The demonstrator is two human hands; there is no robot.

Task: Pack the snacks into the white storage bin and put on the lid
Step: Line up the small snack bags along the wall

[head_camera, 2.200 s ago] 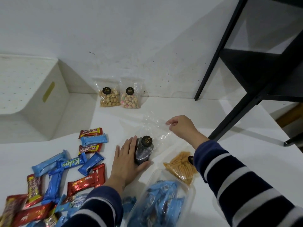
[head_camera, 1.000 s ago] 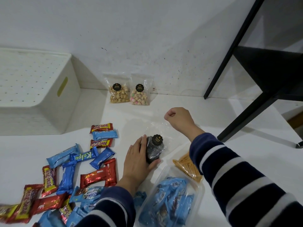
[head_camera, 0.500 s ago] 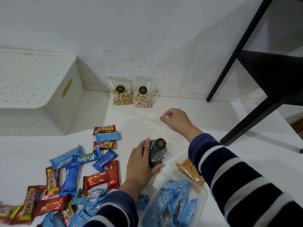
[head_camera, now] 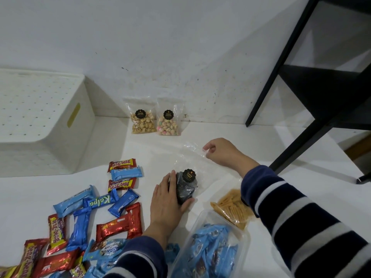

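Note:
The white storage bin (head_camera: pixel 66 149) sits at the far left with its perforated lid (head_camera: pixel 30 101) on top. A clear bag of dark swirl-patterned cookies (head_camera: pixel 185 187) lies on the white surface in the middle. My left hand (head_camera: pixel 168 201) cups its filled end, thumb under it. My right hand (head_camera: pixel 220 150) pinches the bag's empty clear top, pulled out toward the wall. Several red and blue wrapped bars (head_camera: pixel 88 213) lie scattered at the left. Two small bags, nuts (head_camera: pixel 143 121) and coloured biscuits (head_camera: pixel 168 123), lean against the wall.
A clear plastic tub of blue wrapped snacks (head_camera: pixel 210 249) lies near my body. A bag of yellow stick crackers (head_camera: pixel 230 207) is partly under my right sleeve. A black shelf frame (head_camera: pixel 313 137) stands at the right, its legs on the surface.
My right hand has drawn the clear top of the cookie bag out toward the wall and shifted slightly left. My left hand stays on the bag's filled end.

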